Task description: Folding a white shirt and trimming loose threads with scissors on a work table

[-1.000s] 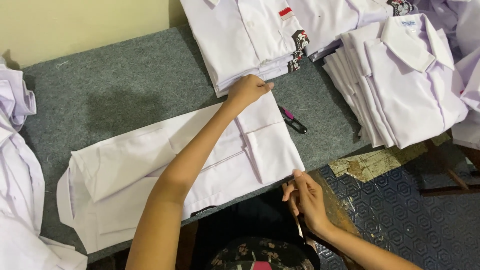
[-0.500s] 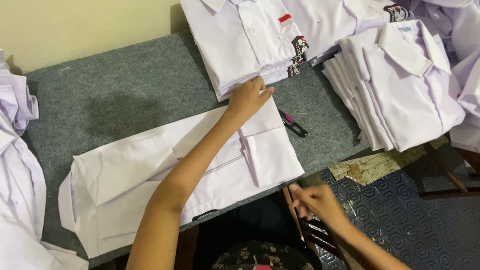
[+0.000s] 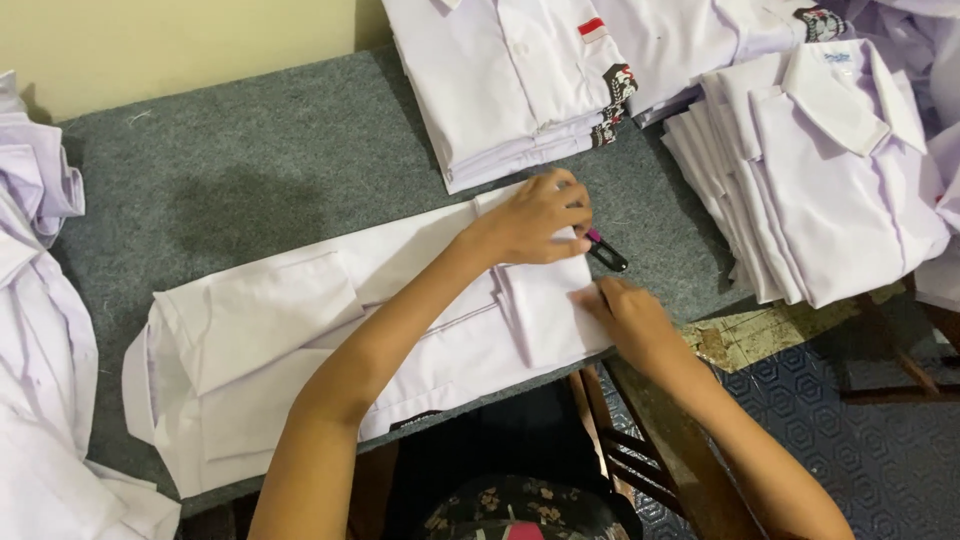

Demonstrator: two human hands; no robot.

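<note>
Here, a white shirt (image 3: 330, 350) lies folded lengthwise across the grey felt table (image 3: 250, 170), running from the lower left of the frame toward the centre right. The left hand (image 3: 535, 220), reaching in from the lower middle, rests palm down on the shirt's upper right corner, fingers bent and pressing the cloth flat; it closes on nothing. The right hand (image 3: 630, 315), coming in from the lower right, lies on the shirt's right-hand edge just below the left hand, fingers flat against the fabric near the table's edge; whether it pinches the cloth cannot be told. A small pair of thread snips (image 3: 603, 250) with a pink and black body lies on the felt just beside the left hand's fingertips, between the two hands. At upper centre sits a stack of folded white shirts (image 3: 510, 90) with a small red patch and dark trim at its side. A second stack of folded shirts (image 3: 820, 170) fills the upper right, fanned out, collars showing. Loose white garments (image 3: 35, 300) are heaped along the left edge of the frame. Patterned dark flooring (image 3: 860, 450) shows at lower right.
</note>
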